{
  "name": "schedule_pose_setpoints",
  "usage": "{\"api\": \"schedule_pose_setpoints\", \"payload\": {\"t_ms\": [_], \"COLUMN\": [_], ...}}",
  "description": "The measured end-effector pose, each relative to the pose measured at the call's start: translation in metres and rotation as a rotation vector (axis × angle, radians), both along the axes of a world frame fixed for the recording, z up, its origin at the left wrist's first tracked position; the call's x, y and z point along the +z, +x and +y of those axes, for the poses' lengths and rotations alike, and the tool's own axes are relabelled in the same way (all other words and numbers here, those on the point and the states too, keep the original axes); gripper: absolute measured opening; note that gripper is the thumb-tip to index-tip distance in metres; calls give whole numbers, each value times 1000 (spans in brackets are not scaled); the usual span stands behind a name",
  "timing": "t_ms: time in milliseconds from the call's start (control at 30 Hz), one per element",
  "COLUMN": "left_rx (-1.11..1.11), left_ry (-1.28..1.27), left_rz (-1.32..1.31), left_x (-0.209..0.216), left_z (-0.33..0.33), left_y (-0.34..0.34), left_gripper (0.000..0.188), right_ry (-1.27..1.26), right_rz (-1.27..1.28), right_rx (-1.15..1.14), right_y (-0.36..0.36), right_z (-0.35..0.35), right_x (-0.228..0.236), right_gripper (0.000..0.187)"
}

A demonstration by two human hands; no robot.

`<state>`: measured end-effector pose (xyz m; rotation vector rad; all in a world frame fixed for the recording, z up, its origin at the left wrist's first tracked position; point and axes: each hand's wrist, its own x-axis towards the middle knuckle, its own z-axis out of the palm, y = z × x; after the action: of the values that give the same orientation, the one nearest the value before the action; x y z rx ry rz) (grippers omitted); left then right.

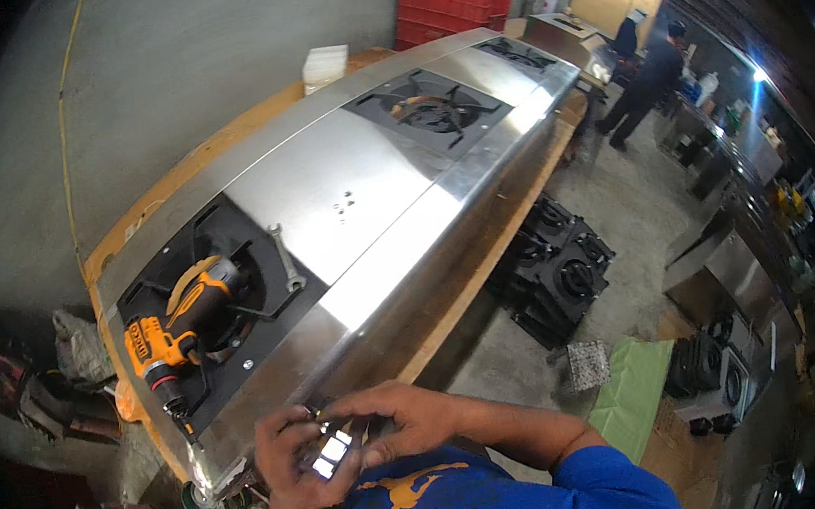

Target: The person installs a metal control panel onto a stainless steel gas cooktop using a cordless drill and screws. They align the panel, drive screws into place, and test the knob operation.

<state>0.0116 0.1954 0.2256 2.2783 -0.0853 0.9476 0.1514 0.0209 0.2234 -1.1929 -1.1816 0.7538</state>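
At the stove's front edge, left hand (295, 457) and right hand (399, 417) both gripping one small, perhaps metal part (331, 448).

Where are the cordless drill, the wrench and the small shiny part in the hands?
cordless drill (183, 320), head view, on its orange-and-black body.
wrench (286, 261), head view, mid-shaft.
small shiny part (331, 451), head view, its bright face between the hands.

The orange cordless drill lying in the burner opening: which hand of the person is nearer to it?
Left. The left hand is just below and right of the orange cordless drill, not touching it. The right hand is farther right; both hold a small shiny part.
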Motion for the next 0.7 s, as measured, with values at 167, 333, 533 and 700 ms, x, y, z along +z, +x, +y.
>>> {"api": "schedule_pose_setpoints", "payload": {"t_ms": [167, 333, 533, 700], "left_rx": [-169, -382, -289, -234], "left_ry": [44, 26, 52, 94], "left_rz": [106, 340, 334, 261], "left_x": [14, 19, 1, 16], "left_z": [-28, -70, -128, -179], "left_y": [53, 100, 186, 293], "left_gripper": [67, 73, 82, 70], "right_ry": [-250, -264, -155, -161], "right_rz": [342, 369, 368, 356], "right_rx": [-77, 53, 105, -237], "right_y": [12, 53, 144, 245], "right_z": [-35, -98, -154, -218], "right_x": [7, -13, -41, -69], "right_gripper": [56, 61, 57, 40]}}
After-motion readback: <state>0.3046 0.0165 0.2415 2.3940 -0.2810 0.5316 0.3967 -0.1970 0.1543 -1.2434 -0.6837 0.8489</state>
